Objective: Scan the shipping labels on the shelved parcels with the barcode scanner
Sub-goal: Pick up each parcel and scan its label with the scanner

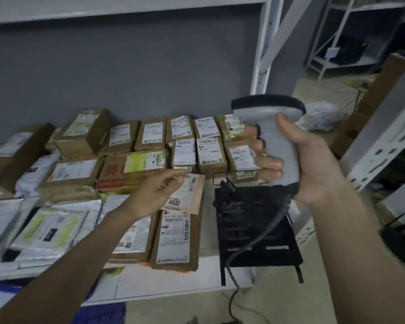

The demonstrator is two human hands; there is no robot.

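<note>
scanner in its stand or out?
Out. The right hand holds the barcode scanner by its handle, lifted above the empty black stand; its cable hangs down.

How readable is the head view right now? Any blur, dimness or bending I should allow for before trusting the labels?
Head view: dim, flat light with no glare; the left hand and the left-side mailers are smeared by motion blur; the 4032 sticker reads clearly; back-row labels are too soft to read; wide-angle bending curves the shelf post; the scanner in the right hand is fairly sharp.
</note>
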